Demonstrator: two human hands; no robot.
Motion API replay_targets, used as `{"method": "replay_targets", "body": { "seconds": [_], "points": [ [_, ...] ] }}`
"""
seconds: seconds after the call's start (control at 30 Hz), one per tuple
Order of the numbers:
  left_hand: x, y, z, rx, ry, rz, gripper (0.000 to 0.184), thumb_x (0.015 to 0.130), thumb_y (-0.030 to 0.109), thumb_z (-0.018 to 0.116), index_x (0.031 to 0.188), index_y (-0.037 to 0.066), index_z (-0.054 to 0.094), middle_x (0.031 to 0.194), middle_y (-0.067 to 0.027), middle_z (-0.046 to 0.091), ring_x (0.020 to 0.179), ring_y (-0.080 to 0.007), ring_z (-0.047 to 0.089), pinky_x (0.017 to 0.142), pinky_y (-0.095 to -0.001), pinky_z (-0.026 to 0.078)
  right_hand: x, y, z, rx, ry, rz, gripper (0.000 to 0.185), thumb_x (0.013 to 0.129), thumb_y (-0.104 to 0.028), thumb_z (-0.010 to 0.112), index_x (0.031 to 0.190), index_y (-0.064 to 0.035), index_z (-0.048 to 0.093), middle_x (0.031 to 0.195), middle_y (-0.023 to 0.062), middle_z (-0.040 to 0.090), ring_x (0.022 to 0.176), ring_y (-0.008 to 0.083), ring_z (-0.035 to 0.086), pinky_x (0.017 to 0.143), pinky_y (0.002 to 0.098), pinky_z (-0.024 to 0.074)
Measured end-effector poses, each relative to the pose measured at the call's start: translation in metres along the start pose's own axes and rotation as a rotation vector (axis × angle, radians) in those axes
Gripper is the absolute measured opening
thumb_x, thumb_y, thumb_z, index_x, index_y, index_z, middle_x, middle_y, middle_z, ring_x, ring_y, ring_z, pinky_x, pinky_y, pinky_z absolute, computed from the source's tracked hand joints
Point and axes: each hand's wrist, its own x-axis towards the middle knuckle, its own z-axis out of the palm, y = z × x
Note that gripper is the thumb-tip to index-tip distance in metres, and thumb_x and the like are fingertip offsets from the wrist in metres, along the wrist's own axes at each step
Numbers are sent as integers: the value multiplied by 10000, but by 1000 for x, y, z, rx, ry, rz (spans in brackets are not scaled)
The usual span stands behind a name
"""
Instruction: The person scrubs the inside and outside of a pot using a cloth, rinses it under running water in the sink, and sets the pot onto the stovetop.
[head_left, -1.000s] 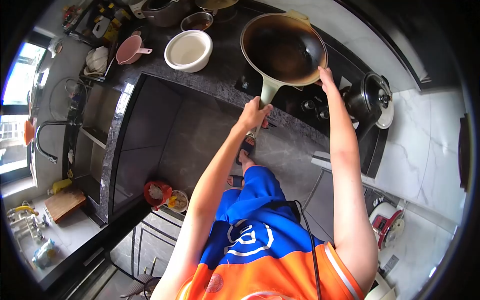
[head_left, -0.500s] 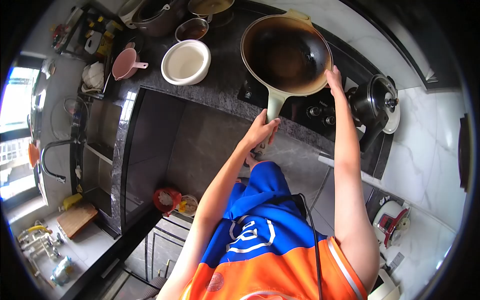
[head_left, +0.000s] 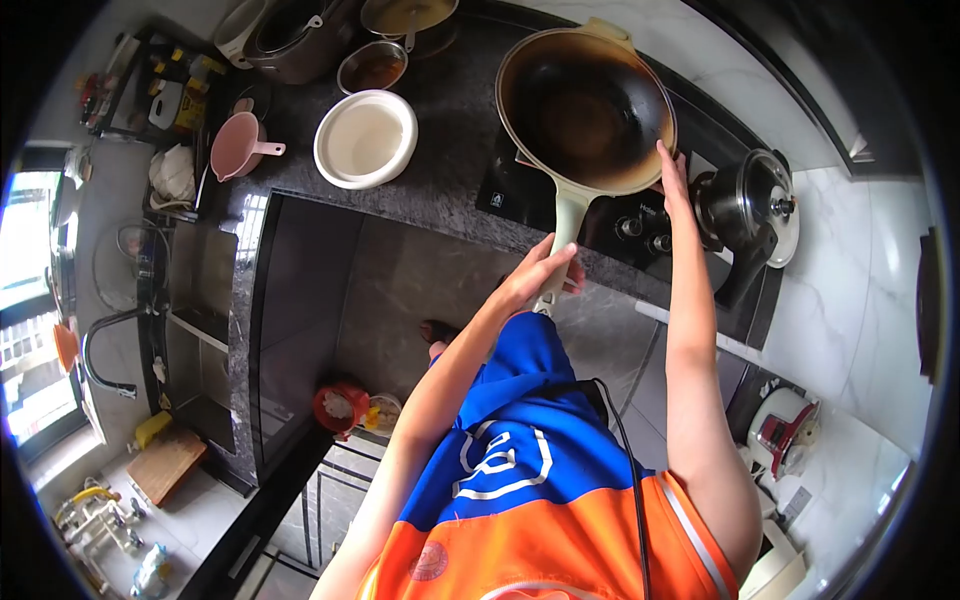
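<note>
A wok [head_left: 590,110] with a pale cream outside and a dark, brown-stained inside is over the black gas stove [head_left: 510,190]. My left hand [head_left: 543,272] is closed around its light green handle, the fingertips showing on the far side. At the wok's right rim is my right hand [head_left: 673,178], thumb side against the edge and other fingers partly hidden beneath. Nothing is visible inside the wok.
Left of the wok, a white pot [head_left: 365,138], a small steel bowl [head_left: 372,68] and a pink ladle-like bowl [head_left: 238,146] stand on the dark counter. A lidded black pot [head_left: 745,205] is at right. The sink [head_left: 200,270] lies far left.
The wok has shifted slightly right in view, with both hands still on it. My left hand has moved right along with the handle. The head view has shifted a little.
</note>
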Motion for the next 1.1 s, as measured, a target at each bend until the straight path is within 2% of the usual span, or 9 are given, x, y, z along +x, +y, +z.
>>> {"method": "replay_targets", "body": {
  "seconds": [0.2,0.3,0.4,0.5,0.53,0.6,0.7,0.97,1.1],
  "points": [
    [-21,-10,-35,-13,179,52,532,982,487,411,1269,39,425,1115,-145,602,1046,-243,580,923,-392,451,-70,27,11,205,299,-155,794,909,-527,521,1420,-7,205,1237,195,460,1126,282,482,919,485,449],
    [-104,50,-47,375,281,322,347,912,165,594,1211,10,510,1148,-99,598,1075,-191,561,969,-359,429,-160,4,22,-96,469,-613,414,937,-139,555,1260,57,385,1153,184,491,1057,260,536,897,350,491],
    [-241,164,-16,661,79,566,439,731,4,541,1170,2,553,1164,-142,597,1119,-254,563,963,-361,435,-251,-19,70,-194,590,-932,411,913,-68,576,1261,42,388,1222,199,464,1089,278,527,878,364,509],
    [-358,214,4,409,-402,688,495,787,126,526,1258,-24,524,1198,-184,568,1119,-322,551,976,-413,422,-300,-30,142,-142,330,-1053,391,911,-41,549,1262,39,397,1280,203,423,1129,310,500,865,387,518],
    [-370,214,17,137,-487,1112,342,945,131,452,1093,-167,531,1068,-329,577,1024,-454,577,934,-496,452,-315,-41,172,-132,218,-1099,388,908,-36,540,1264,35,401,1283,194,419,1129,307,497,864,391,519],
    [-422,205,27,380,-447,1191,478,893,259,381,1178,-104,506,1065,-229,575,1012,-332,582,1014,-392,387,-339,-61,232,-84,-26,-1158,411,892,-25,547,1272,31,399,1290,189,410,1128,305,491,877,389,511],
    [-467,191,43,148,-319,1214,881,915,639,371,1320,-142,400,1356,-274,459,1297,-462,391,1094,-645,115,-370,-97,311,-39,-367,-1256,445,853,-8,560,1271,31,412,1285,195,414,1122,303,489,909,380,486],
    [-550,189,-51,968,158,1559,670,940,494,417,1302,-69,447,1282,-239,548,1223,-459,481,1063,-687,128,-441,-104,434,-168,-712,-1239,454,837,-47,574,1270,-12,444,1261,184,436,1138,308,477,886,370,477],
    [-589,196,-95,965,280,1411,730,844,499,552,1398,70,348,1337,-171,448,1284,-409,378,1087,-656,16,-454,-103,490,-223,-868,-1150,478,816,-23,588,1273,-17,447,1250,181,442,1129,306,487,872,354,473]
  ]
}}
